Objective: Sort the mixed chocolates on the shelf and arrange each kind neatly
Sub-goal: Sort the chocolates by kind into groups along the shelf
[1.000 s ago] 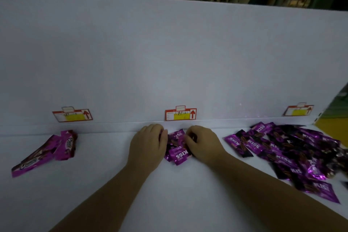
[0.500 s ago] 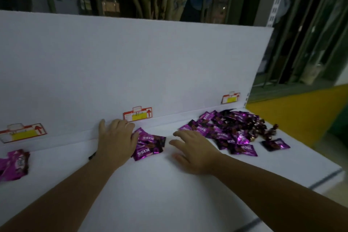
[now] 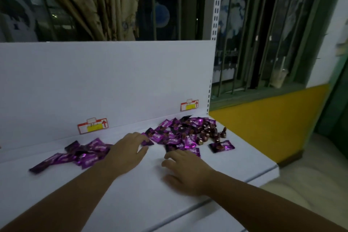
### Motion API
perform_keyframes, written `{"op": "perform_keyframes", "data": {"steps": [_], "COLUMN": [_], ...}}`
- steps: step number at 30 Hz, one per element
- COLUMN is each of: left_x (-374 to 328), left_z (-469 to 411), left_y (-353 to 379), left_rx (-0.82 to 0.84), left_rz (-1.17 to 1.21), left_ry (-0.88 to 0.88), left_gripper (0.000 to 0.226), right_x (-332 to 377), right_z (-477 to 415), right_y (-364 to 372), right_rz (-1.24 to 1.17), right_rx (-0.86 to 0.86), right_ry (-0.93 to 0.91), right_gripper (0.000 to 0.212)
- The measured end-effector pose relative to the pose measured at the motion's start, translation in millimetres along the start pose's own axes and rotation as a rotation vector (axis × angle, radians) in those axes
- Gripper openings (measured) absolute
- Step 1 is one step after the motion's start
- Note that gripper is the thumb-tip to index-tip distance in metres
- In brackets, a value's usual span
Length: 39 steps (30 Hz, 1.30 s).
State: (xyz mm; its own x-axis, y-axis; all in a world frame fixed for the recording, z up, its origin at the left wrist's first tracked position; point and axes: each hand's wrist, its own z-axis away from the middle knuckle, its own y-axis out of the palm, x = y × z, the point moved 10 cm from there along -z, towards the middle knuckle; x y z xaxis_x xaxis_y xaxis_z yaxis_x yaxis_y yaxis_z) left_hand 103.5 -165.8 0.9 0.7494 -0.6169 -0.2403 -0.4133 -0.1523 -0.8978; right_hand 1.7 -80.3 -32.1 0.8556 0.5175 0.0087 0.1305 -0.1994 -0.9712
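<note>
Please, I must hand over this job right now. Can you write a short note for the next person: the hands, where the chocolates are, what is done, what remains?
Left hand: open, holding nothing, fingertips at the near-left edge of the mixed pile.
Right hand: open, on the shelf just in front of the pile.
Done: a sorted group of purple packets lies near the middle price tag, loose, not in rows.
Left: the pile mixes purple packets and brown foil drops; a stray packet lies apart on the right.

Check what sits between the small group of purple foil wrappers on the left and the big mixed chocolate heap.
Head view: only the left hand, fingers spread over the white shelf, fingertips at the heap's near edge.
</note>
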Motion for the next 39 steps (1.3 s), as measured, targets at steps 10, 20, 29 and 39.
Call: {"op": "perform_keyframes", "data": {"steps": [10, 20, 29, 39], "left_x": [-58.9, 4.8, 60.3, 60.5], "left_z": [13.8, -6.7, -73.8, -103.7], "left_y": [34.4, 25.4, 72.3, 93.2], "left_rx": [0.133, -0.024, 0.124, 0.173], "left_rz": [-0.03, 0.017, 0.117, 0.141], "left_ry": [-0.096, -0.504, -0.752, -0.52], "left_gripper": [0.035, 0.028, 0.09, 0.049], "right_x": [-85.3, -104.5, -150.0, -181.2], "right_z": [73.4, 8.1, -42.5, -91.4], "right_y": [-20.9, -34.6, -47.8, -29.2], "right_rz": [-0.085, -0.113, 0.01, -0.083], "right_rx": [-0.124, -0.221, -0.083, 0.078], "right_ry": [0.058, 0.056, 0.212, 0.299], "right_gripper": [0.031, 0.025, 0.033, 0.039]}}
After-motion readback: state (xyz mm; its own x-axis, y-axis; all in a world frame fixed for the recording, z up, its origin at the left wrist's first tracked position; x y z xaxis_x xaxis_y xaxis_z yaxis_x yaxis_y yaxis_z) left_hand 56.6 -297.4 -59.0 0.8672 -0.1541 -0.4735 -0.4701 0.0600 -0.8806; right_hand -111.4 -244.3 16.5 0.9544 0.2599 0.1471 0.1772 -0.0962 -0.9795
